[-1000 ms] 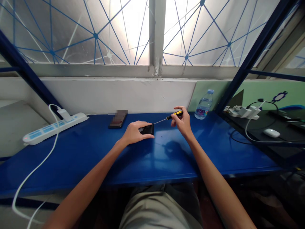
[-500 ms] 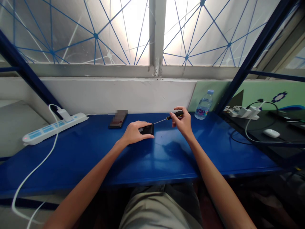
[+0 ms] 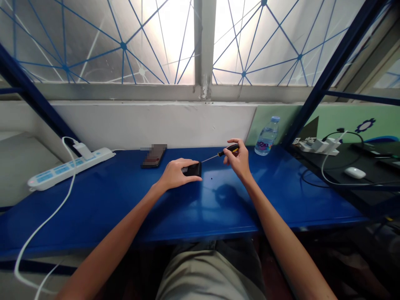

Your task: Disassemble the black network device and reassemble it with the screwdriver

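Observation:
My left hand [image 3: 177, 173] is closed around a small black box-shaped device [image 3: 194, 169], thumb along its near side and fingers along the far side, on the blue table [image 3: 187, 216]. What kind of device it is I cannot tell. In my right hand [image 3: 240, 158] is a screwdriver [image 3: 231, 149] with a black and yellow handle, held between thumb and fingers. Its thin shaft points left, and the tip meets the device's right end near the far corner. A tiny dark speck [image 3: 211, 178], perhaps a screw, lies on the table right of the device.
A dark phone [image 3: 154, 156] lies behind my left hand. At the left is a white power strip [image 3: 71, 168] with a plugged-in charger and cable. A water bottle [image 3: 267, 136] stands at the back right. A white mouse [image 3: 355, 173] and cables occupy the dark neighbouring desk.
The view has shifted very slightly. My right hand has turned a little with the screwdriver, showing more yellow on the handle. My left hand and the device stay put.

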The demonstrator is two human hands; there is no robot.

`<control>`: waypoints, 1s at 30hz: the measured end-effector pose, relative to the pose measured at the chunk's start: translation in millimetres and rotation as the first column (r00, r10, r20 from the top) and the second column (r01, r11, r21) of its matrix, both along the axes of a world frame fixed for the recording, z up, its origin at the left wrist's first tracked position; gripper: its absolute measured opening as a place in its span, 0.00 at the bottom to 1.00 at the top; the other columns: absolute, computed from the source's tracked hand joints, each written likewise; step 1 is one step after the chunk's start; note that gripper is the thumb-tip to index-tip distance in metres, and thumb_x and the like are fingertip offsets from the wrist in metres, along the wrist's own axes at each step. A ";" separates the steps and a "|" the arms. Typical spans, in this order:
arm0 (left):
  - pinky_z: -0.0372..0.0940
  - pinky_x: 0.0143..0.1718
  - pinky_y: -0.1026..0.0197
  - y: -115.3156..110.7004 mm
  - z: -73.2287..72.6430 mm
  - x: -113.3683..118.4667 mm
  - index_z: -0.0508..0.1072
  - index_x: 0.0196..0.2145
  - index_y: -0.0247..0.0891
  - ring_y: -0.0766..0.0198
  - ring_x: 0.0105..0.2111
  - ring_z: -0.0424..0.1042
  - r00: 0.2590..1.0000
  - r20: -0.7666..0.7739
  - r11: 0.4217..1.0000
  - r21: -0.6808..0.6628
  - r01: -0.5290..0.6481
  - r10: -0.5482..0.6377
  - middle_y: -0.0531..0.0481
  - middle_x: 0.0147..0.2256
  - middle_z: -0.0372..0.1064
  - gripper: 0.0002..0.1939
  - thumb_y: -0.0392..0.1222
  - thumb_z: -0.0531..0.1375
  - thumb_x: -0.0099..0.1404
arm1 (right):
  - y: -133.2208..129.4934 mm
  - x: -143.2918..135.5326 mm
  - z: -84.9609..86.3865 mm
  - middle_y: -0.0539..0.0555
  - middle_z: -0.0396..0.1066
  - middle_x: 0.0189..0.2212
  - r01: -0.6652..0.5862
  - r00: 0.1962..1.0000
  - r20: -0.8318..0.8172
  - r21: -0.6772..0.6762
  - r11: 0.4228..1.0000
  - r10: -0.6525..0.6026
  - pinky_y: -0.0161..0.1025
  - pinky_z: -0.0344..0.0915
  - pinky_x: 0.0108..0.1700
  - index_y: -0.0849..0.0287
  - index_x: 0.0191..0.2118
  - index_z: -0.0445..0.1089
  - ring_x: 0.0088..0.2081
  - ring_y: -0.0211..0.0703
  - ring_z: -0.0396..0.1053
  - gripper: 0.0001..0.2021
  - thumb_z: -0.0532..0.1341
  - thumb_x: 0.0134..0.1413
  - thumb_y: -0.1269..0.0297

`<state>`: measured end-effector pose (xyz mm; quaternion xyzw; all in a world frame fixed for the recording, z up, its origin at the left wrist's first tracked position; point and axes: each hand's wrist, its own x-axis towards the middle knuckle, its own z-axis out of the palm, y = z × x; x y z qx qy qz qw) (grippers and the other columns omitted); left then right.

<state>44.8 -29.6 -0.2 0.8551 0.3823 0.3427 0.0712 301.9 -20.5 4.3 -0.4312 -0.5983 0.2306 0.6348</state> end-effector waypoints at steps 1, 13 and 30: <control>0.71 0.51 0.49 -0.1 0.2 0.0 0.80 0.49 0.44 0.48 0.48 0.76 1.000 -0.001 1.000 -0.001 -0.002 0.002 0.46 0.48 0.79 0.30 0.63 0.70 0.53 | -0.2 0.0 0.1 0.43 0.68 0.21 0.003 1.000 0.002 -0.001 1.000 -0.003 0.35 0.66 0.24 0.54 0.47 0.64 0.18 0.39 0.69 0.16 0.64 0.54 0.59; 0.70 0.52 0.49 -1.4 2.5 0.3 0.80 0.49 0.44 0.48 0.49 0.76 1.000 0.005 1.000 -0.011 -0.002 0.003 0.45 0.48 0.79 0.30 0.63 0.70 0.53 | -1.5 -0.7 0.1 0.43 0.67 0.21 0.007 1.000 0.012 -0.015 1.000 -0.006 0.33 0.63 0.19 0.54 0.48 0.63 0.16 0.38 0.68 0.21 0.66 0.54 0.50; 0.70 0.52 0.48 -2.3 3.6 0.9 0.80 0.49 0.45 0.48 0.49 0.76 1.000 0.004 1.000 -0.007 -0.002 0.002 0.46 0.48 0.79 0.29 0.62 0.70 0.53 | -4.5 -2.2 3.9 0.45 0.70 0.25 0.026 1.000 0.014 -0.017 1.000 -0.026 0.34 0.63 0.19 0.52 0.49 0.62 0.16 0.38 0.68 0.23 0.67 0.52 0.51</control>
